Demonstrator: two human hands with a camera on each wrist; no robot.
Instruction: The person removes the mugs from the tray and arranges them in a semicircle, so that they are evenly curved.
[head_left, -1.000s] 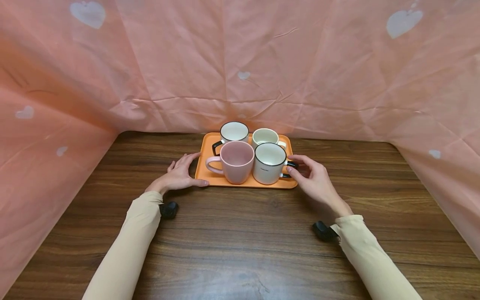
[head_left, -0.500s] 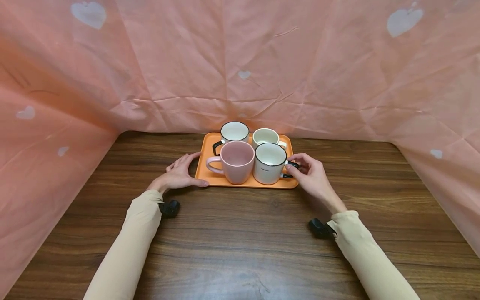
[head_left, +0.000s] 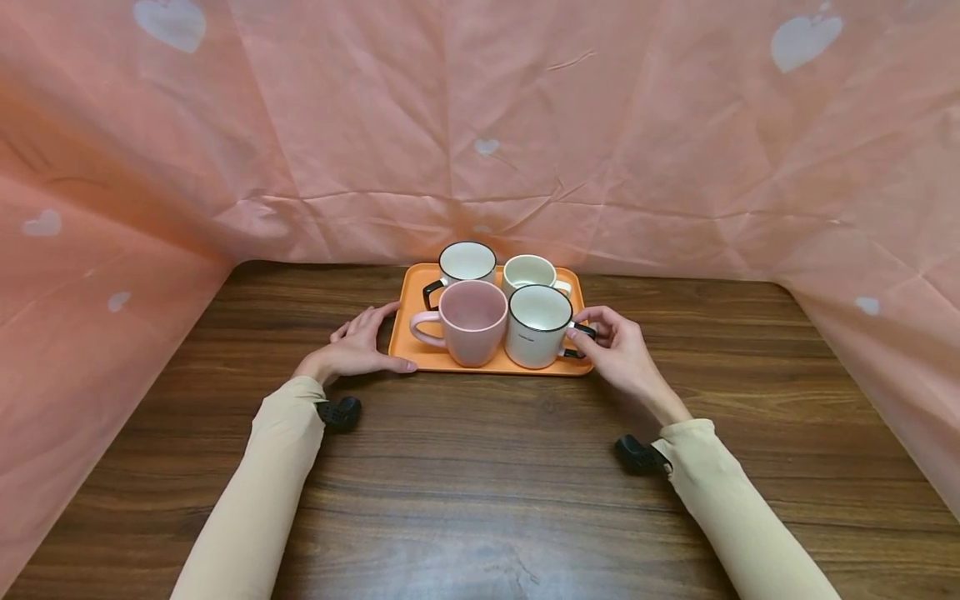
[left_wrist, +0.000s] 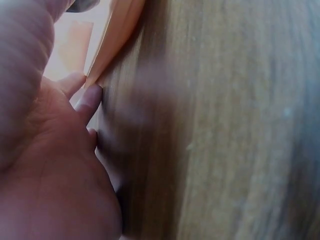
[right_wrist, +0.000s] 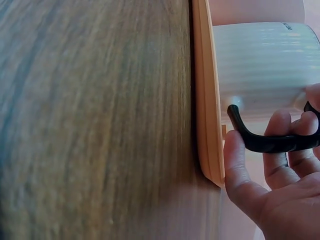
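Note:
In the head view four-sided orange tray (head_left: 495, 370) carries several mugs. My right hand (head_left: 622, 350) holds the black handle (right_wrist: 275, 143) of the front right white mug (head_left: 534, 337), fingers curled through its loop in the right wrist view. That mug has a black rim and stands upright on the tray. Beside it is a pink mug (head_left: 474, 337), its handle pointing left. My left hand (head_left: 358, 346) lies at the tray's left side, fingers and thumb spread around the front left corner. In the left wrist view its fingertips (left_wrist: 90, 97) meet the tray's edge.
Behind stand a white mug (head_left: 467, 262) with a black handle and a cream mug (head_left: 529, 271). The brown wooden table (head_left: 480, 483) runs back to a pink cloth wall (head_left: 360, 167) close behind the tray. Cloth also hangs at both sides.
My right hand and forearm have shifted slightly left, with the thumb closer in on the mug's handle. The left hand, tray and mugs stay essentially in place.

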